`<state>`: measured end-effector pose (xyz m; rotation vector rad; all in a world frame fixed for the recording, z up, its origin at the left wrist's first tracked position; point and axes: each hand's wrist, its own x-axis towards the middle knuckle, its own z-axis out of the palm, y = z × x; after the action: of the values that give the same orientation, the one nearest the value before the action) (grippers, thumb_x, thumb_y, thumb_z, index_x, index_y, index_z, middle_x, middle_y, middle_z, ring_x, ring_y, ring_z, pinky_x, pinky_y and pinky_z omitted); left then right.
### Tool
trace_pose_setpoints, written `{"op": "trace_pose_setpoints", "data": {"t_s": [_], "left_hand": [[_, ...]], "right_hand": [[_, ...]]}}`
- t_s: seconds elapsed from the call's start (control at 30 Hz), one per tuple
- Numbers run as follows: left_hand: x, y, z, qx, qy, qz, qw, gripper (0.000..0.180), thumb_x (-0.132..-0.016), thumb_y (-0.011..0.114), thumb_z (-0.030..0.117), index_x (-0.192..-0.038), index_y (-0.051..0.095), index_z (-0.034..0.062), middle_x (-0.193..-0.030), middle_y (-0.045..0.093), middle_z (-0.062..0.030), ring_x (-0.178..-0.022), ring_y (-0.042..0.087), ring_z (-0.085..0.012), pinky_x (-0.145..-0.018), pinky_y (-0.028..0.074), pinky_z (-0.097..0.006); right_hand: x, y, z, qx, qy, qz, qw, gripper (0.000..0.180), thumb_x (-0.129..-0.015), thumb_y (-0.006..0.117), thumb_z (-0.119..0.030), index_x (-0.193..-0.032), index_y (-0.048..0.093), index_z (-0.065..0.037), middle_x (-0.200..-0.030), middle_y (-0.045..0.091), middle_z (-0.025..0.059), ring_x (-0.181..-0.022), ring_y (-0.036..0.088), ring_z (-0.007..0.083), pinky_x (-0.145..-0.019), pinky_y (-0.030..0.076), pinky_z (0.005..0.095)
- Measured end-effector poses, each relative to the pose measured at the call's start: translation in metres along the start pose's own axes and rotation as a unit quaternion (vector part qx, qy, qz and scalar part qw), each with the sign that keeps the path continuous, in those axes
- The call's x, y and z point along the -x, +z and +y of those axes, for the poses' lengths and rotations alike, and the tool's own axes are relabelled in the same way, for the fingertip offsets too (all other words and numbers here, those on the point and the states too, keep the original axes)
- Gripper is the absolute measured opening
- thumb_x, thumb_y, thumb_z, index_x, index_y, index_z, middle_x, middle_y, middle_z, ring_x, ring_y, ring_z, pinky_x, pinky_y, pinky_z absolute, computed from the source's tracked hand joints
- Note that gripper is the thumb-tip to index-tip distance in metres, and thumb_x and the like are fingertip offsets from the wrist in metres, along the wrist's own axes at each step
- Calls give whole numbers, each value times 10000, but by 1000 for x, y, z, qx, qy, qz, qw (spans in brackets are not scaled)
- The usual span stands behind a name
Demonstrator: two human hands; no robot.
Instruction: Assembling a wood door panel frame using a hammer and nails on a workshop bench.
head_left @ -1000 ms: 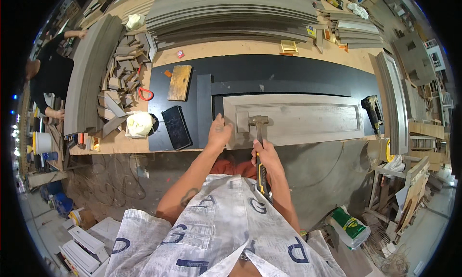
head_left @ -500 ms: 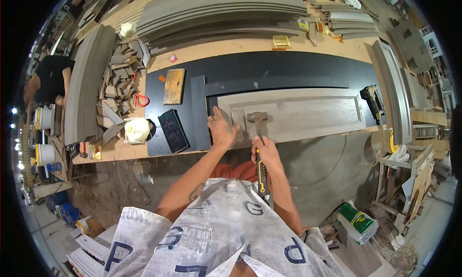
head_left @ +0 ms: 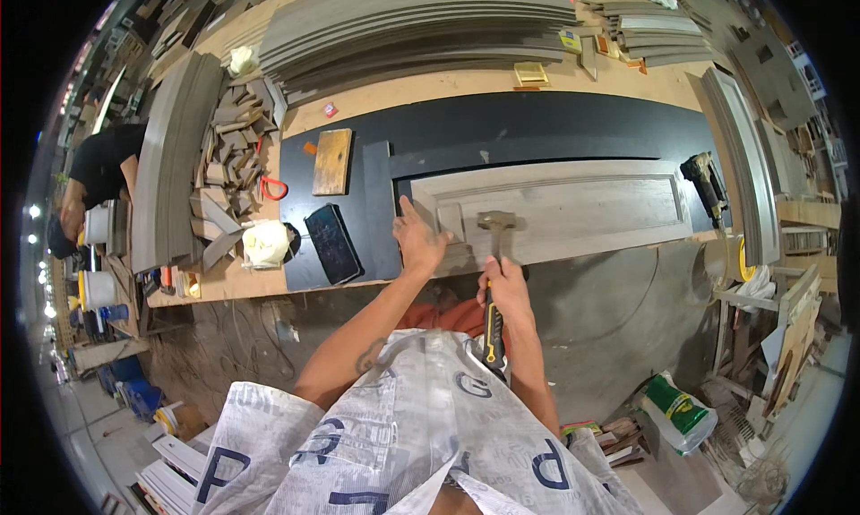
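A grey wooden cabinet door panel (head_left: 573, 197) with a raised frame lies along the near side of the bench. My left hand (head_left: 419, 242) rests at its left end, index finger stretched along the end and thumb spread toward a small wooden block (head_left: 451, 218) on the panel. Closed round the black and yellow handle of a hammer (head_left: 496, 221) is my right hand (head_left: 506, 289). The hammer head hovers over the panel, just right of the block and apart from it. What lies under my left palm is hidden.
A phone (head_left: 332, 244) and a wooden block (head_left: 332, 162) lie left on the dark board (head_left: 537, 125). A black power tool (head_left: 705, 188) sits at its right end. Stacked grey boards (head_left: 421, 31) stand behind; offcuts (head_left: 235, 148) pile up left. Beyond them a person (head_left: 103, 170) bends over.
The hammer in my right hand has shifted slightly right, farther from the small block. My left hand keeps its place on the panel's end. At far left the other person has bent lower.
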<state>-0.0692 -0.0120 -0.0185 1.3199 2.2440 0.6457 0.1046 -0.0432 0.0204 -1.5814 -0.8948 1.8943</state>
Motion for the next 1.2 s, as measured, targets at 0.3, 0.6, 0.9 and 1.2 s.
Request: {"op": "trace_pose_setpoints", "data": {"t_s": [0.3, 0.6, 0.9, 1.2], "left_hand": [[-3, -5, 4, 5, -27, -33, 999, 1188, -641, 843, 192, -1471, 70, -161, -1228, 511, -340, -1178, 432, -432, -1060, 284, -501], [-2, -5, 15, 4, -7, -58, 998, 1172, -656, 841, 192, -1475, 78, -156, -1232, 506, -368, -1200, 420, -453, -1076, 271, -511], [-1, 0, 2, 18, 17, -20, 1000, 1141, -666, 846, 202, -1455, 118, -184, -1167, 538, -327, -1175, 437, -419, -1065, 286, -493], [-2, 3, 7, -18, 4, -30, 999, 1075, -701, 783, 176, -1464, 111, -172, -1187, 526, -329, -1153, 446, -405, -1035, 305, -487]], "right_hand": [[1, 11, -4, 50, -1, -14, 999, 283, -1019, 485, -257, -883, 472, -9, -637, 538, 66, -455, 545, 159, -413, 429, 319], [4, 19, -1, 75, -10, 6, 997, 274, -1021, 484, -245, -877, 465, -12, -643, 539, 67, -441, 537, 167, -417, 435, 326], [-6, -15, -2, -27, -32, 44, 998, 280, -1015, 491, -250, -841, 477, -31, -627, 531, 54, -425, 525, 160, -391, 420, 316], [-10, 3, -6, 70, 3, -46, 997, 274, -1023, 491, -259, -886, 470, -23, -635, 535, 61, -458, 544, 169, -425, 430, 327]]}}
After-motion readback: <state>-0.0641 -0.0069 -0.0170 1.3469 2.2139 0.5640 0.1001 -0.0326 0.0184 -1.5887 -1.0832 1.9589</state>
